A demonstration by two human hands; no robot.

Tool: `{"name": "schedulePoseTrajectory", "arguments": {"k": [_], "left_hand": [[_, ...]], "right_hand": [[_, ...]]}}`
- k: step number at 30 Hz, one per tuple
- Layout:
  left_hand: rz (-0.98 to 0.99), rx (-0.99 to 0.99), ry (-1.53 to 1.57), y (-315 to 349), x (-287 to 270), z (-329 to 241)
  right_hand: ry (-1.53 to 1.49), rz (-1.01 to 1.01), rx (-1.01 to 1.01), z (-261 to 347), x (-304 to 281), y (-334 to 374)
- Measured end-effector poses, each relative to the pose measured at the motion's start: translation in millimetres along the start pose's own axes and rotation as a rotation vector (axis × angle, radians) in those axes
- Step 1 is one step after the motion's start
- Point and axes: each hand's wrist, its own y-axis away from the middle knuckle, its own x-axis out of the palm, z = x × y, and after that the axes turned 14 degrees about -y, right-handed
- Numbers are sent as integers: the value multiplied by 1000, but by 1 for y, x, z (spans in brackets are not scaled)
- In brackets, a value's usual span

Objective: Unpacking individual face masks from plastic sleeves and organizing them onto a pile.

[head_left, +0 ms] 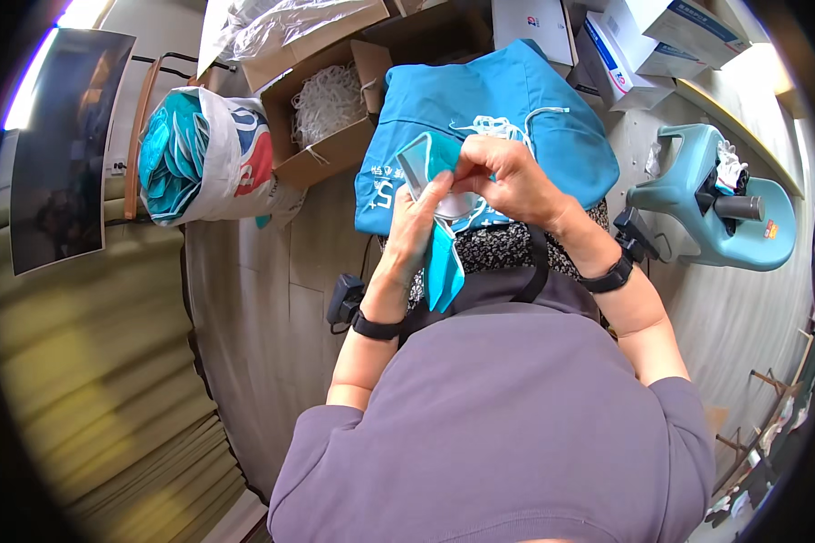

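A teal piece (442, 271) with a pale inner side lies folded across my hands above my lap; it resembles a paper or fabric strip, and its exact kind is unclear. My left hand (411, 224) pinches it along the left side, with the lower end hanging below. My right hand (518, 184) is closed at its right side, fingertips pinched together; whether a thin white cord is between them is too small to tell. Under both hands a blue cloth (561, 136) with white print covers my lap. A bundle of white cords (498, 127) rests on it, just beyond my right hand.
At left stands a white bag (225, 145) filled with teal pieces (174, 154). A cardboard box (321, 163) beside it holds tangled white cords (327, 101). To the right, a blue-green plastic stool (724, 240) carries a dark cylinder (740, 208). White boxes (620, 68) sit behind.
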Motion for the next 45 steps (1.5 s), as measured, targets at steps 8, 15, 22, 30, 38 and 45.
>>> {"name": "schedulePoseTrajectory", "arguments": {"k": [8,15,22,30,38,45], "left_hand": [[-161,186,-15,21,-2,-8],[-143,3,286,29,-24,-39],[328,-25,455,22,-32,-7],[-22,229,-508,11,-30,-35],[-61,230,-571,-1,-15,-22],[-159,352,-796,0,0,-28]], "right_hand": [[46,-184,-149,-34,-52,-7],[31,-23,54,-1,-48,-19],[-546,-93,-56,-9,-12,-13],[-330,-233,156,-6,-19,-7],[-221,-266,159,-15,-17,-8],[62,-339,29,-3,-5,-9]]}}
